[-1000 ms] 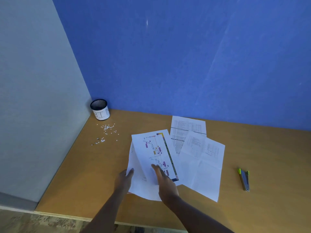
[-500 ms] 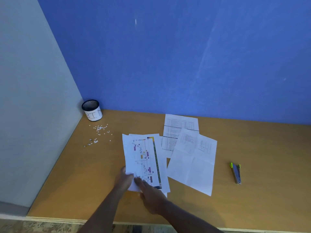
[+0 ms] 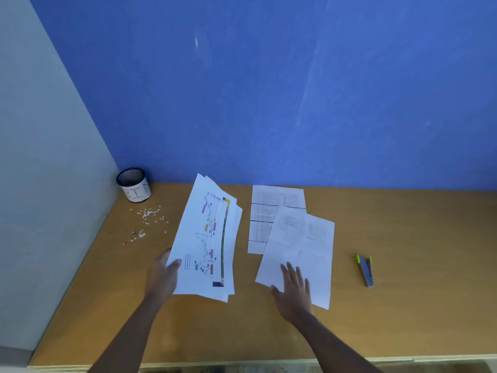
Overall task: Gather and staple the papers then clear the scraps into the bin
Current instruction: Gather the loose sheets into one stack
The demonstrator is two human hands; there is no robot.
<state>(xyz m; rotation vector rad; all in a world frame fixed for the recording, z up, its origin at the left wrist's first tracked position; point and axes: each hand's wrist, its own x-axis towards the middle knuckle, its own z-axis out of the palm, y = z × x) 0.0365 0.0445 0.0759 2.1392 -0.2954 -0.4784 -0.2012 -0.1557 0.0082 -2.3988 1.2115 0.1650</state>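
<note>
two loose sheets [image 3: 291, 239] beside stapler [image 3: 365, 271]

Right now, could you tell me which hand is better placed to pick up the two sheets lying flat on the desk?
The right hand. It rests open on the folded sheet, which overlaps the table sheet. The left hand is busy gripping the chart stack.

Bin [image 3: 133, 188] standing in back-left corner of desk [image 3: 403, 305], against both walls. Scraps [image 3: 147, 220] lying scattered just in front of bin. Stack of sheets [image 3: 207, 238] tilting up right of scraps, left hand [image 3: 164, 275] gripping its near-left edge. Further right, folded sheet [image 3: 298, 254] overlapping table sheet [image 3: 269, 208] behind it, right hand [image 3: 294, 289] lying flat on folded sheet's near edge. Stapler [image 3: 365, 270] lying well right of sheets.
</note>
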